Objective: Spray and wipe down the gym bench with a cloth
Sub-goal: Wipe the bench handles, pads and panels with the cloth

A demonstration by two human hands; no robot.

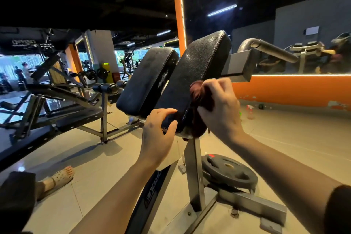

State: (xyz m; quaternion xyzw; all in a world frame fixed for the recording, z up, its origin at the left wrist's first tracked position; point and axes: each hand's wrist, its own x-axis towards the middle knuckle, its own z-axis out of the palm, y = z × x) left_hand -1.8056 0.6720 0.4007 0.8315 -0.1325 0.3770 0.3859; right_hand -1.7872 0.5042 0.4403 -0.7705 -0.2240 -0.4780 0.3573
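Near floor: weight plate lies flat on the bench's steel base, right of the upright post. A sandalled foot sits at near left.

Left hand: fingers and thumb curled over the near lower corner of the right pad, gripping it, probably to steady it.

Right hand: clamped on a bunched dark red cloth, pressing it against the pad's right side edge. Cloth hangs down past the pad's lower end, near the top of the post.

Key relation: the pad's long axis runs from the near lower corner up and away to the far upper right. The cloth sits at the near end of that edge, so the unwiped length lies up and far from the right hand. Right hand is the one on that edge; left is at the near corner, clear of the stroke. Judgement: next stroke follows the edge upward along the axis.

A second pad sits just left, parallel, small gap between them. Can't tell whether it's been wiped.

Far right: spray bottle stands on the floor by the orange wall, well apart from both hands. So spraying looks done for this pad, wiping under way.

Beyond: handle bar sticks out right of the pad top; other benches fill the far left.
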